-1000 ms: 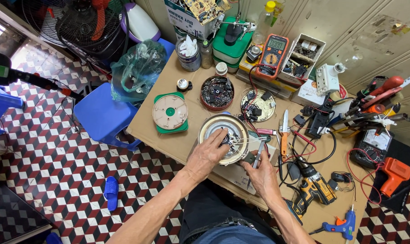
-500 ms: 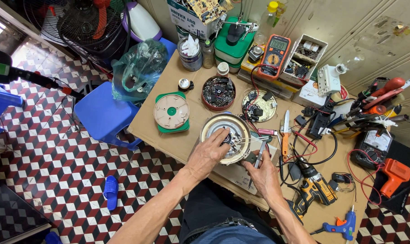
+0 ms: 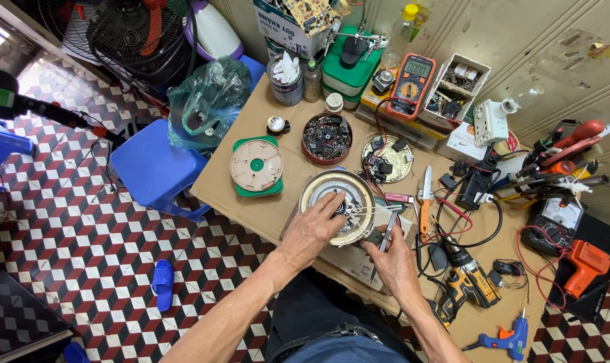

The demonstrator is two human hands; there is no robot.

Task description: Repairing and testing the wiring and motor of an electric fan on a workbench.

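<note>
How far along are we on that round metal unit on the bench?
Done: the round metal unit lies opened, its inner wiring exposed, and a beige disc on a green base sits apart to its left. In hand: the left hand rests on the unit while the right hand holds a slim metal tool at its edge. Left: nothing is closed up, and loose parts remain in the round tin.

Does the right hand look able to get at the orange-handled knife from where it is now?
Probably yes. The right hand holds a metal tool but sits just beside the knife, which lies in the open on the table; only thin wires lie near it.
</note>
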